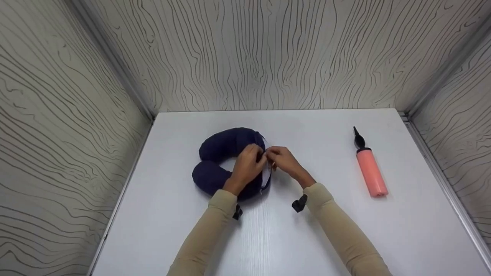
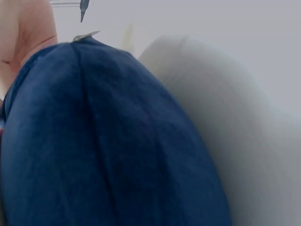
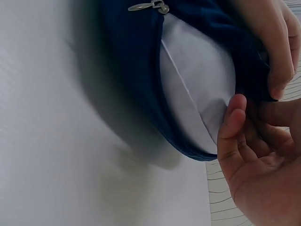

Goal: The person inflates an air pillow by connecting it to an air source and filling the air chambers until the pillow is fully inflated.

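Observation:
A dark blue U-shaped neck pillow (image 1: 215, 178) lies on the table, its curved back to the right. Its zipped cover gapes there, and a white inner lining (image 3: 197, 70) shows through the slit. A metal zipper pull (image 3: 146, 6) hangs at one end of the slit. Laid across the pillow, my left hand (image 1: 248, 163) pinches the cover near the slit's edge. From the right side, my right hand (image 1: 287, 161) pinches the cover's edge at the opening, close to the left fingertips. The exact pinch points are partly hidden by the fingers.
To the right lies a pink hand pump (image 1: 371, 172) with a black nozzle (image 1: 359, 140). The white table (image 1: 307, 237) is bordered by wood-patterned panels (image 1: 249, 57) at the back and sides. A black wrist camera (image 1: 299, 203) sits beneath the right sleeve.

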The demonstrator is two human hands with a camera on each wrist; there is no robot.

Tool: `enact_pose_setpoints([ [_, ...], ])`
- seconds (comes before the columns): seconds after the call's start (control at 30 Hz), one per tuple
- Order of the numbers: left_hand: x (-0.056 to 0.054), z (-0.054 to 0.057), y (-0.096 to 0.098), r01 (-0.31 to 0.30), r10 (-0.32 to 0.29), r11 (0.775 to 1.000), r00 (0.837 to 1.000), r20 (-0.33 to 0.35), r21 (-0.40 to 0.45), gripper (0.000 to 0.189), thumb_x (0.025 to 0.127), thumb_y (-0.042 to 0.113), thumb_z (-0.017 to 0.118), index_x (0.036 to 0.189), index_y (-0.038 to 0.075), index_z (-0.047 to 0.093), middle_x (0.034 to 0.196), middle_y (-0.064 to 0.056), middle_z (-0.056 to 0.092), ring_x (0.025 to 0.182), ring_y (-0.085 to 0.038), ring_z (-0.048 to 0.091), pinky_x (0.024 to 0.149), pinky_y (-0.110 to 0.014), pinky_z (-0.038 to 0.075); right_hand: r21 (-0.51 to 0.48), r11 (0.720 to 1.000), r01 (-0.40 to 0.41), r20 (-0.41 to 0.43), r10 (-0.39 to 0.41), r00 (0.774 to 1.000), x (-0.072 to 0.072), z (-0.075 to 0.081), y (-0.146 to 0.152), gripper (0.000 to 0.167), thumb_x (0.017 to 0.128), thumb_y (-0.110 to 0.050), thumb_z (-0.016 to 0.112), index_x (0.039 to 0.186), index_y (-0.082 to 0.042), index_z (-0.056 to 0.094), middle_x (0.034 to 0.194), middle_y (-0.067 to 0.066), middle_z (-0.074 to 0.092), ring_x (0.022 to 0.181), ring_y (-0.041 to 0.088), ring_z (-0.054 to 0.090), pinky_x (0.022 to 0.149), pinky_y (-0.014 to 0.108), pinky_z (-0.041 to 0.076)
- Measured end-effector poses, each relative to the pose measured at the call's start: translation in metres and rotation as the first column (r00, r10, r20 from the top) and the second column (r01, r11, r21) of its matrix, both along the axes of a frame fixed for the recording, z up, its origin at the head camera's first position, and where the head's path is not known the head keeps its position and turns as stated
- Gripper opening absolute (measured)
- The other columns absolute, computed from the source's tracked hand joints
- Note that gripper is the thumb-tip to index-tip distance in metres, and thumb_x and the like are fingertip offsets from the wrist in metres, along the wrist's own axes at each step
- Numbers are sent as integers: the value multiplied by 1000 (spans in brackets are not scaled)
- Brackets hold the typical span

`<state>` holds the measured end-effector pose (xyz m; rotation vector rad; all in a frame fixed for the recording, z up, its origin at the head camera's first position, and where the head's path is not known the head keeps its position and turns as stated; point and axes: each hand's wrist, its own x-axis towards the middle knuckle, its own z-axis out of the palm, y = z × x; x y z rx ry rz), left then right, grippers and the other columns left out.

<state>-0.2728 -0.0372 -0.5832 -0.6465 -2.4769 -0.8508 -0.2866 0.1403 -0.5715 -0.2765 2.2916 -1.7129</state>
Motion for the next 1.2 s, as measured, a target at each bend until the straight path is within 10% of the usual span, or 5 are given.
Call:
enact_pose_setpoints([
  [0.23, 1, -2, 2, 42, -43, 998, 999, -27, -37, 13, 102, 17, 70, 98, 5, 67, 92, -7, 65, 86, -21, 63, 76, -33, 58, -31, 997, 65, 112, -61, 992, -3, 2, -1, 43, 113, -40, 48, 102, -7, 73, 83, -1, 68, 72, 14, 63, 64, 31, 57],
  [0.47, 4, -6, 2, 48, -51, 995, 998, -29, -93, 20, 101, 26, 74, 104, 7, 67, 99, -6, 64, 91, -22, 60, 81, -34, 57, -37, 994, 99, 82, -96, 992, -4, 1, -1, 30, 109, -27, 57, 112, 0, 71, 93, 1, 70, 74, 10, 64, 64, 24, 56],
  [0.8, 10, -15, -1, -48, 69, 989, 986, 152, -141, 48, 104, 41, 66, 135, 4, 60, 137, -13, 56, 123, -29, 55, 108, -43, 52, -107, 990, 93, 134, -79, 988, -3, 6, 6, 32, 111, -20, 54, 114, 9, 66, 94, 6, 68, 77, 11, 72, 75, 28, 66],
  [1.2, 12, -16, -8, 38, 11, 988, 949, 314, -147, 66, 110, 51, 52, 161, 10, 44, 167, -12, 38, 156, -31, 38, 128, -51, 38, -62, 991, 117, 220, -101, 970, 0, 3, 14, 43, 115, -33, 44, 131, 7, 52, 111, 8, 56, 90, 13, 61, 72, 24, 58],
])
